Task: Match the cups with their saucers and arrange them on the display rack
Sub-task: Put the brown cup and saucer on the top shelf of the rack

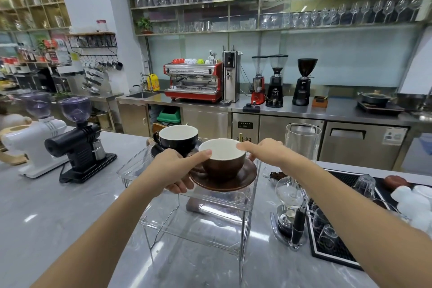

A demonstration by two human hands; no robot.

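- The clear rack (131, 172) stands on the grey counter; everything below is placed relative to it.
- On the rack's top shelf, at the far left corner, a black cup (178, 139) already sits on its black saucer (157, 151).
- The brown cup (223, 161) rests on the brown saucer (236, 181), carried as a pair over the top shelf's right half, just beside the black set.
- The left hand (174, 170) is closed around the saucer's left edge, thumb pressed on the cup's rim, fingers curled underneath.
- The right hand (261, 149) grips the far right side, thumb on the rim; its fingers are hidden behind the cup.
- I cannot tell whether the saucer touches the shelf yet.
- The move likely turns on lowering it straight down, level, with the black cup close on the left.
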